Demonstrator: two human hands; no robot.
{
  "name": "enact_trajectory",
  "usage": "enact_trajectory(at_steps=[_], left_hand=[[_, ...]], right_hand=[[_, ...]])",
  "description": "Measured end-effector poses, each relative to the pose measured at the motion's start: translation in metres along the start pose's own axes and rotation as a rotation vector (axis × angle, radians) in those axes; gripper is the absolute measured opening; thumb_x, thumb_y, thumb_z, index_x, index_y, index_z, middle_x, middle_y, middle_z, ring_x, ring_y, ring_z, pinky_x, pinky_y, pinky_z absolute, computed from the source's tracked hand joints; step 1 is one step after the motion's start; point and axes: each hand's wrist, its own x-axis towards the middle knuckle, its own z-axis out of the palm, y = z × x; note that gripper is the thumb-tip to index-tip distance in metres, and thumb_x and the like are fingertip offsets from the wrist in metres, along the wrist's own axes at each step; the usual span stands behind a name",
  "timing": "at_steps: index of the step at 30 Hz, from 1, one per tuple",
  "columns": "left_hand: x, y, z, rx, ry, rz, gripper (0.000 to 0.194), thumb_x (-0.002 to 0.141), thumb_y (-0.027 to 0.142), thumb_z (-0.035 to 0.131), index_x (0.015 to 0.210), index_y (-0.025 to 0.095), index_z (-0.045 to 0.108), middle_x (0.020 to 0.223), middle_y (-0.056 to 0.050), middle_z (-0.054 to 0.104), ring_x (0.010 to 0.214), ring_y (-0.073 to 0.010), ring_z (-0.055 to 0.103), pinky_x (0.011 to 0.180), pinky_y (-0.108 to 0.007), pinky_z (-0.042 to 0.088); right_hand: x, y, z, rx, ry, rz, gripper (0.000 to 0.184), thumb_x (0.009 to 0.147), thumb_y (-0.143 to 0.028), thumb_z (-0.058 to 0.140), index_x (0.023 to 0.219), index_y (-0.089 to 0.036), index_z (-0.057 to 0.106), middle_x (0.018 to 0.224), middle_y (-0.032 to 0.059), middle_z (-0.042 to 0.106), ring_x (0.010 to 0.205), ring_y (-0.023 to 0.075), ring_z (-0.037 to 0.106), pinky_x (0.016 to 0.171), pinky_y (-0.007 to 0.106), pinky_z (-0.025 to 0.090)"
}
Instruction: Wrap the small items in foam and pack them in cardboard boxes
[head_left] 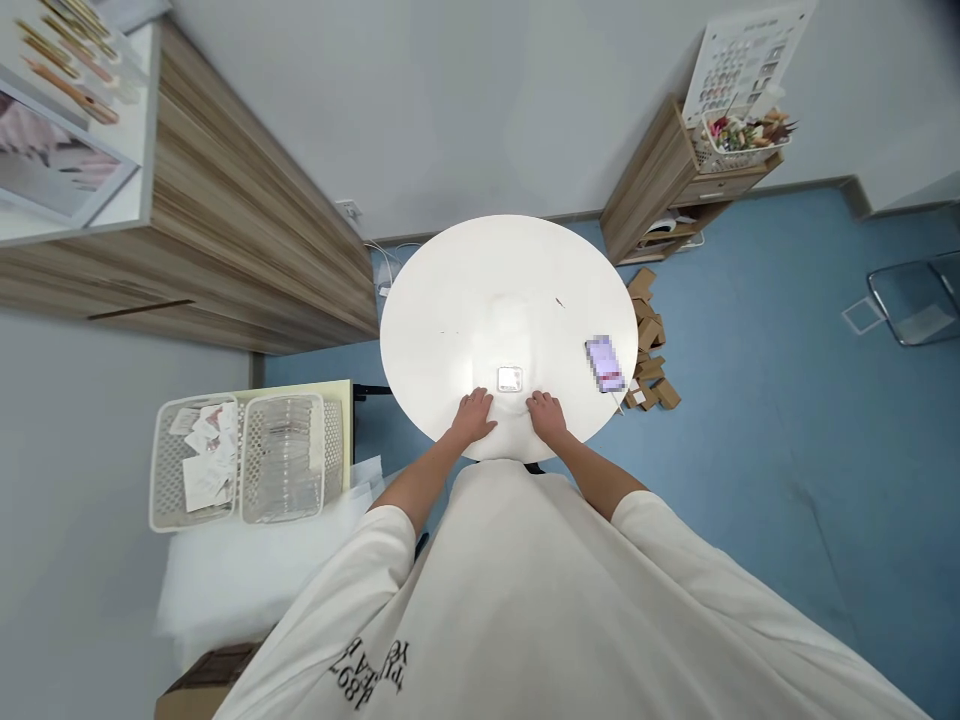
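Observation:
A round white table (480,270) stands in front of me. My left hand (474,415) lies palm down on its near edge, fingers stretched out flat, holding nothing. My right hand (546,414) rests the same way a little to the right, also flat with nothing in it. Just beyond and between the two hands sits a small clear square box (510,379), apart from both. A phone (604,363) lies at the table's right edge, and a thin dark sliver (559,302) lies further back.
Two white mesh baskets (193,462) (283,458), one with paper packets and one with clear items, sit on a low yellow table at my left. Small cardboard boxes (649,340) litter the blue floor right of the table. Wooden cabinets (225,230) (660,185) stand against the wall.

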Motion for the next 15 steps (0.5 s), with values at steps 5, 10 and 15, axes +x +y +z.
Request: enact_trajectory(at_steps=[5, 10, 15], left_hand=[[0.002, 0.006, 0.003, 0.078, 0.038, -0.020, 0.049, 0.086, 0.018, 0.062, 0.133, 0.022, 0.048, 0.154, -0.016, 0.039, 0.151, -0.0336, 0.026, 0.121, -0.050, 0.023], [0.005, 0.013, -0.004, 0.147, 0.020, -0.032, 0.031, 0.091, 0.008, 0.044, 0.116, 0.019, 0.059, 0.126, -0.015, 0.060, 0.129, -0.0302, 0.052, 0.106, -0.043, 0.040], [0.003, 0.016, -0.020, 0.121, -0.052, -0.039, 0.023, 0.098, 0.015, 0.038, 0.101, 0.019, 0.061, 0.103, -0.010, 0.066, 0.096, -0.0248, 0.065, 0.091, -0.038, 0.047]], right_hand=[[0.002, 0.006, -0.012, 0.089, 0.036, 0.029, 0.030, 0.098, -0.016, 0.038, 0.112, -0.019, 0.064, 0.117, 0.0155, 0.060, 0.107, 0.0293, 0.052, 0.094, 0.042, 0.040], [-0.009, 0.011, -0.018, 0.177, 0.057, -0.027, 0.019, 0.098, -0.024, 0.045, 0.107, -0.020, 0.062, 0.120, 0.0123, 0.062, 0.110, 0.0275, 0.054, 0.095, 0.039, 0.041], [-0.016, 0.011, -0.015, 0.272, -0.005, -0.094, 0.045, 0.089, -0.049, 0.067, 0.125, -0.024, 0.055, 0.131, 0.0089, 0.061, 0.123, 0.0286, 0.053, 0.106, 0.041, 0.036]])
